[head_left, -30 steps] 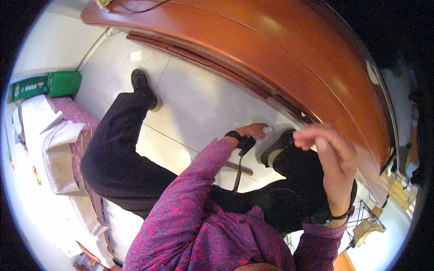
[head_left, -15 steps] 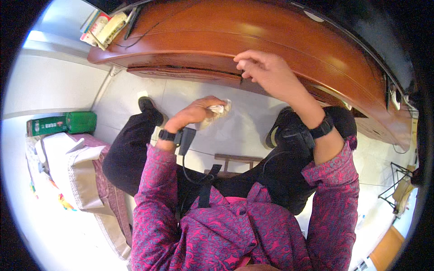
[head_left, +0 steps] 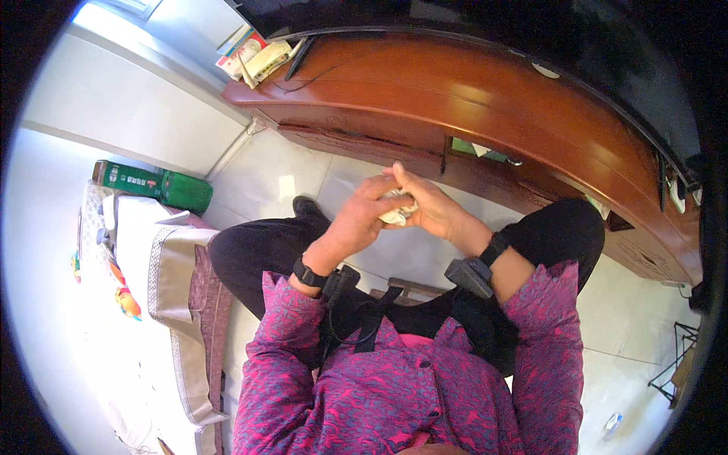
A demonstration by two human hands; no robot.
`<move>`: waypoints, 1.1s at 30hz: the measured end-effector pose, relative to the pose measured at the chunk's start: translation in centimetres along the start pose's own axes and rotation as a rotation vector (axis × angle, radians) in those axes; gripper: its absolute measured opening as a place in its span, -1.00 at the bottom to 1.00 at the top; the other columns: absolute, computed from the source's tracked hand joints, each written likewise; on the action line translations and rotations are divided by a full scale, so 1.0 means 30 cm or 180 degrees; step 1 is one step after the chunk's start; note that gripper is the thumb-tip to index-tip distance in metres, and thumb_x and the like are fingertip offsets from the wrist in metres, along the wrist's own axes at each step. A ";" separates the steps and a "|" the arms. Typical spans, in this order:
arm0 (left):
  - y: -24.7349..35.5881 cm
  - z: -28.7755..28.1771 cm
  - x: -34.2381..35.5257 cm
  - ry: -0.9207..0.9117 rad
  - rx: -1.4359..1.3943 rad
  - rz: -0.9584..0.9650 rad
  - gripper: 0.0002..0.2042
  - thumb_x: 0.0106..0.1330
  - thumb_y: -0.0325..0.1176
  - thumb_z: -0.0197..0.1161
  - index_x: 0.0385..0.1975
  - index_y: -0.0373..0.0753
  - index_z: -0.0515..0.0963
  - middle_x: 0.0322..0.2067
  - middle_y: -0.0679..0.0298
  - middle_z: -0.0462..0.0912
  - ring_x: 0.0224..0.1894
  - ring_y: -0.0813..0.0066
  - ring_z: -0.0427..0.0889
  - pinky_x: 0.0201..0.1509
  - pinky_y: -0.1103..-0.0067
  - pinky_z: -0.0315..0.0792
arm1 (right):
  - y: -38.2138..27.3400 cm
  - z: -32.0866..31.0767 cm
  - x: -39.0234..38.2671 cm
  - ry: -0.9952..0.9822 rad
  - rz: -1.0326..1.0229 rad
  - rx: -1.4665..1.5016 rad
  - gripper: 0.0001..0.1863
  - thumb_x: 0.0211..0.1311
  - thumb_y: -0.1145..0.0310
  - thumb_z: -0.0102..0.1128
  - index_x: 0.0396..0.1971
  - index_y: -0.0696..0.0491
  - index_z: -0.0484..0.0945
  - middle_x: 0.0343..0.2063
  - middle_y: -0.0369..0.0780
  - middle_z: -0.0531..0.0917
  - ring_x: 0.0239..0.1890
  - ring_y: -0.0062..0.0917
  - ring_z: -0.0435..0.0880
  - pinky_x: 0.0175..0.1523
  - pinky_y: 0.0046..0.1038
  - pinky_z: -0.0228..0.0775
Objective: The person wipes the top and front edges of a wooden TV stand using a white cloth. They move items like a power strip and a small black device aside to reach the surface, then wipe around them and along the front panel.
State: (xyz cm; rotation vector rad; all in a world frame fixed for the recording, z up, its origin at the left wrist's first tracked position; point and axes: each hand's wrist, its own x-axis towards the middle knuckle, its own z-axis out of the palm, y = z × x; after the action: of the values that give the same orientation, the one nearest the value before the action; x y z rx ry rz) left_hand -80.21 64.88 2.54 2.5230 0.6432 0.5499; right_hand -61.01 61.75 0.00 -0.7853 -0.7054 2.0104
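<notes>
My left hand (head_left: pixel 358 216) has its fingers closed round a crumpled white cloth (head_left: pixel 399 210). From the other side my right hand (head_left: pixel 431 203) presses against that cloth, one digit pointing up and the others partly hidden. Both hands meet over my lap, in front of the reddish-brown wooden cabinet (head_left: pixel 425 76) and apart from it. Part of the cloth is covered by the fingers.
A dark screen (head_left: pixel 485 34) stands on the cabinet, with a white router (head_left: pixel 269 61) at its left end. An open cabinet compartment (head_left: pixel 493 163) holds something green. Left are a green box (head_left: pixel 144 182) and a draped beige cover (head_left: pixel 171 280). A folding black stand (head_left: pixel 675 364) is at right.
My right hand has come down from the cabinet front to meet my left hand at the cloth. The view has shifted, and the open compartment now shows.
</notes>
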 end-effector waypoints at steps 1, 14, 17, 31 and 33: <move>0.005 0.004 0.011 -0.0266 0.0114 -0.0079 -0.45 -0.01 -0.72 0.26 0.07 -0.15 0.61 0.31 0.08 0.42 0.36 -0.02 0.37 0.44 0.26 0.26 | 0.020 -0.004 -0.006 0.0218 -0.0172 -0.0080 -0.29 0.37 -0.26 0.15 0.31 -0.07 0.34 0.12 -0.25 0.55 0.13 -0.42 0.58 0.09 -0.18 0.57; -0.046 0.065 -0.029 0.1132 -0.2587 -0.1380 -0.11 0.31 -0.37 0.39 0.55 -0.14 -0.05 0.44 0.10 0.23 0.46 0.18 0.25 0.47 0.26 0.23 | 0.054 -0.109 0.028 0.0083 -0.0601 0.0884 -0.62 0.48 0.13 0.20 0.13 0.04 0.56 -0.07 -0.28 0.70 -0.06 -0.59 0.69 0.00 -0.46 0.58; -0.037 0.148 -0.035 0.1042 -0.3855 -0.2242 -0.09 0.38 -0.31 0.35 0.57 -0.13 -0.17 0.37 0.20 0.33 0.36 0.31 0.38 0.42 0.34 0.30 | 0.075 -0.091 0.060 0.0049 -0.0568 0.0838 -0.65 0.52 0.14 0.14 0.09 0.06 0.55 -0.08 -0.27 0.69 -0.07 -0.57 0.70 0.02 -0.43 0.60; -0.094 0.233 -0.032 0.0849 -0.0618 -0.1007 -0.51 0.30 -0.58 0.17 0.26 -0.29 0.36 0.26 -0.05 0.37 0.30 -0.06 0.39 0.37 0.29 0.31 | 0.180 -0.005 0.053 0.0763 -0.0176 0.0010 -0.08 0.28 -0.36 0.17 0.42 -0.03 0.18 0.23 -0.11 0.46 0.23 -0.33 0.51 0.20 -0.15 0.49; -0.099 0.256 -0.026 0.0759 -0.0464 -0.1067 -0.43 0.28 -0.56 0.20 0.33 -0.31 0.29 0.31 -0.08 0.31 0.35 -0.11 0.32 0.41 0.25 0.26 | 0.191 0.018 0.056 0.1010 -0.0375 -0.0219 0.00 0.24 -0.40 0.19 0.46 -0.04 0.12 0.25 -0.08 0.42 0.26 -0.30 0.47 0.24 -0.17 0.45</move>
State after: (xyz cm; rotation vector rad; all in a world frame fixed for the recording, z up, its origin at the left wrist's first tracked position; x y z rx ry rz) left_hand -78.14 64.13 -5.44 2.1692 1.0485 0.7477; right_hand -65.04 60.29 -4.21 -1.0501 -0.6219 1.7126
